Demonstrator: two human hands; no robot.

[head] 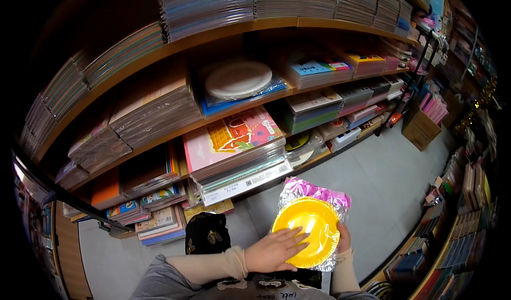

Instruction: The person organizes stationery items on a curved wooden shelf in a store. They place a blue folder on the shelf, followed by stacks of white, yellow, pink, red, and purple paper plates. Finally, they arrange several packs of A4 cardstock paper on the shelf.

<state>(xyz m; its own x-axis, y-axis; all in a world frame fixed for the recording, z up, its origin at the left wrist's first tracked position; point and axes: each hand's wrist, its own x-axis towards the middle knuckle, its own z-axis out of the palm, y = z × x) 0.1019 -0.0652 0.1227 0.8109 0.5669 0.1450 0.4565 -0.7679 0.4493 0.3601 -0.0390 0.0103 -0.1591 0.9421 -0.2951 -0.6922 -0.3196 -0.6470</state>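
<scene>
A clear plastic packet of yellow paper plates (309,228), with a pink band along its top, is in front of my body. My right hand (344,238) grips the packet at its right edge; part of that hand is hidden behind it. Flat on the front of the yellow plates lies my left hand (275,250), its fingers spread and pointing right. White paper plates (238,78) rest on a blue packet (247,99) on the middle shelf ahead.
Wooden shelves (275,24) curve across the front, stacked with wrapped paper packs (295,2). A pink illustrated pack (235,136) juts out lower down. A cardboard box (421,128) stands on the grey tiled floor at the right, and low racks of goods (423,236) line the right side.
</scene>
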